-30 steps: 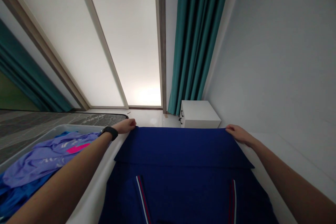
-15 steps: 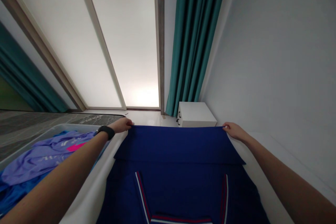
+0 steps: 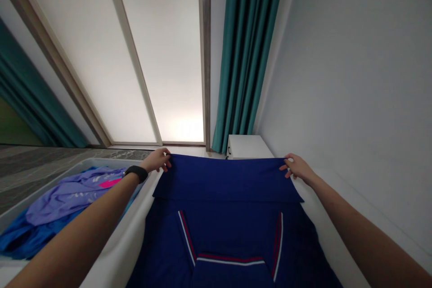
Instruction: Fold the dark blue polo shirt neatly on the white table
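A navy blue shirt point(image 3: 229, 229) with red-and-white striped trim lies spread before me on a white surface. Its far part is doubled back in a wide band, and the far edge is lifted. My left hand point(image 3: 158, 160) pinches the far left corner of that band, a dark watch on its wrist. At the far right corner my right hand point(image 3: 297, 167) grips the cloth between thumb and forefinger, its other fingers loosely spread. Between both hands the edge is stretched, sagging slightly to the right of the middle. The shirt's near end runs out of view.
Left of the white surface point(image 3: 130, 238) stands a pale plastic bin point(image 3: 101, 161) holding purple and blue clothes point(image 3: 74, 193). A white cabinet point(image 3: 249, 146) sits beyond the shirt, by a teal curtain point(image 3: 248, 54). A white wall point(image 3: 354, 76) rises on the right.
Both hands have raised the far edge a little, and the right hand has come slightly inward. Fingers of both hands show more spread below the edge. The camera view has shifted slightly.
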`<control>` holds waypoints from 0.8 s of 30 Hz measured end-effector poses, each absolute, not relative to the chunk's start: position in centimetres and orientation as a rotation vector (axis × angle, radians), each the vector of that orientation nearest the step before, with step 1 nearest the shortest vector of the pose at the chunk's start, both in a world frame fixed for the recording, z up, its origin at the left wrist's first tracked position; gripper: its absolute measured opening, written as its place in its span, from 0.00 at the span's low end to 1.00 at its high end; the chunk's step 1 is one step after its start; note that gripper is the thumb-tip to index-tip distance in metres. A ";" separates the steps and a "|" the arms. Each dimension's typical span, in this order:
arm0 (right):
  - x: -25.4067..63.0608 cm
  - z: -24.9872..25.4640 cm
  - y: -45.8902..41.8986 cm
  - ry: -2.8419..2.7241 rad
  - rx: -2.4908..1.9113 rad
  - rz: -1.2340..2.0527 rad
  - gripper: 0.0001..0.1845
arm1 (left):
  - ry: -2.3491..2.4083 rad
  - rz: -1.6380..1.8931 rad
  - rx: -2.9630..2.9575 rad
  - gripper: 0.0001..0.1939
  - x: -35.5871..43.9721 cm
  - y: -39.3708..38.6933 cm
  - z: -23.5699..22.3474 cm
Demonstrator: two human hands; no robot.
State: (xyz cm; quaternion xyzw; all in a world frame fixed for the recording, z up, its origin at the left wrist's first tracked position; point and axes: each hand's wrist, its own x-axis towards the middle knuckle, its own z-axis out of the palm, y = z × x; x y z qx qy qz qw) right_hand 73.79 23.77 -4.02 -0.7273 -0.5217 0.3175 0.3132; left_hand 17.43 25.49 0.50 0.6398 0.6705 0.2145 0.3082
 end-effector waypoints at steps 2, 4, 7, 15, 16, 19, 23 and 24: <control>73.5 -3.7 22.8 -1.315 -1.849 0.869 0.11 | 1.734 0.682 1.604 0.06 17.8 24.3 0.6; 73.2 -3.5 21.9 -1.251 -1.769 0.899 0.10 | 1.702 0.801 1.529 0.06 18.0 23.2 0.5; 72.9 -3.1 20.7 -1.179 -1.657 0.923 0.07 | 1.676 0.951 1.441 0.06 18.4 22.0 0.0; 72.0 -2.4 20.7 -1.118 -1.552 0.879 0.03 | 1.695 1.110 1.346 0.07 18.9 22.0 -0.5; 71.9 -2.6 21.0 -1.111 -1.549 0.873 0.03 | 1.702 1.115 1.346 0.07 18.9 22.3 -0.5; 71.8 -3.2 22.2 -1.087 -1.552 0.853 0.04 | 1.735 1.124 1.337 0.08 18.8 23.4 -0.3; 71.9 -3.8 23.6 -1.060 -1.553 0.814 0.05 | 1.755 1.137 1.309 0.10 19.1 24.7 0.2; 71.9 -3.8 23.7 -1.055 -1.551 0.806 0.05 | 1.747 1.141 1.305 0.10 19.2 24.9 0.3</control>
